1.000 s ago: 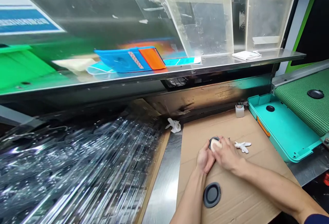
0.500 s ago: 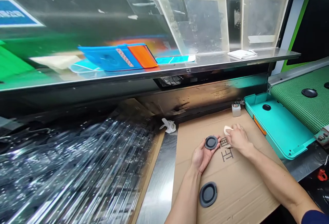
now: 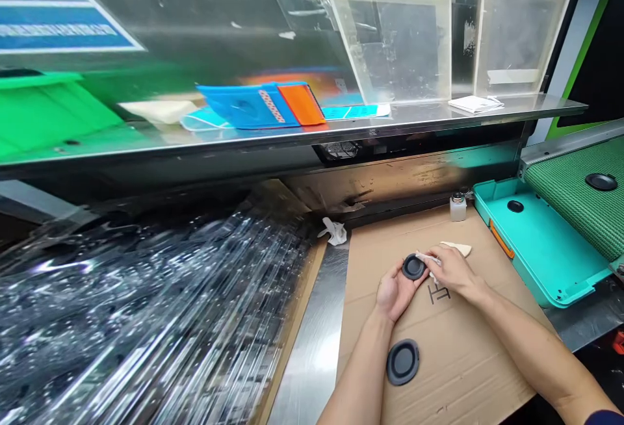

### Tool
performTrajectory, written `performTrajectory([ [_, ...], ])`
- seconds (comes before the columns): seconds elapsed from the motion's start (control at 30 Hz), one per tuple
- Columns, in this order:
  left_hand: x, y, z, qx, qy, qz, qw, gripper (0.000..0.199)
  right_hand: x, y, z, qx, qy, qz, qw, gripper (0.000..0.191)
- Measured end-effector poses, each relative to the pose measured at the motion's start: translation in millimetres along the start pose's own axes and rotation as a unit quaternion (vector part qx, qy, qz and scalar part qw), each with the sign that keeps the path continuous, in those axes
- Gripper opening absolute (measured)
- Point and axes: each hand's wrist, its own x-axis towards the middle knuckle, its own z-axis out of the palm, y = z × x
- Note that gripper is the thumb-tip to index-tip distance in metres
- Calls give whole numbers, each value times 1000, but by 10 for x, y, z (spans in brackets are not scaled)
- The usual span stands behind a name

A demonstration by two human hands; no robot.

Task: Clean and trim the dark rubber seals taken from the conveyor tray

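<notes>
The left hand [image 3: 396, 293] lies cupped, palm up, with its fingers curled lightly around a black rubber disc [image 3: 414, 267], held just above the cardboard [image 3: 468, 366]. The right hand [image 3: 455, 272] is closed in a pinch on a white cloth [image 3: 429, 259], pressing it to the disc's edge. A second disc [image 3: 403, 362] lies on the cardboard, a third disc [image 3: 515, 206] in the teal tray [image 3: 546, 256], and a fourth disc [image 3: 601, 182] on the green mat [image 3: 570, 217]. Which discs have been wiped cannot be told.
</notes>
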Motion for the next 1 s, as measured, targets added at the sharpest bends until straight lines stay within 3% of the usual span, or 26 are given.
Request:
performTrajectory([
  [0.07, 1, -47, 8, 5, -3, -4, 1000, 34, -2, -88, 155, -13, 11, 5, 1000, 20],
  [0.17, -14, -71, 9, 15, -1, -19, 1000, 37, -33, -196, 235, -54, -65, -31, 996, 19],
  [0.23, -25, -71, 17, 17, -1, -16, 1000, 38, -40, -234, 202, -88, -92, -16, 992, 20],
  [0.33, -27, -84, 37, 21, -7, -7, 1000, 39, -21, -262, 131, -125, -59, 42, 989, 25],
  [0.47, -19, -50, 5, 32, -14, -34, 999, 42, -24, -244, 91, -91, -111, -24, 989, 19],
  [0.53, -24, 24, -41, 30, -9, -17, 999, 43, -41, -182, 69, -81, -126, -23, 988, 16],
  [0.73, -92, 276, -95, -57, 11, 49, 997, 47, -73, 57, 93, -71, -105, 55, 990, 18],
  [1.0, -137, 285, 2, -105, 21, 57, 993, 44, -76, 92, 220, -74, -64, 32, 995, 17],
])
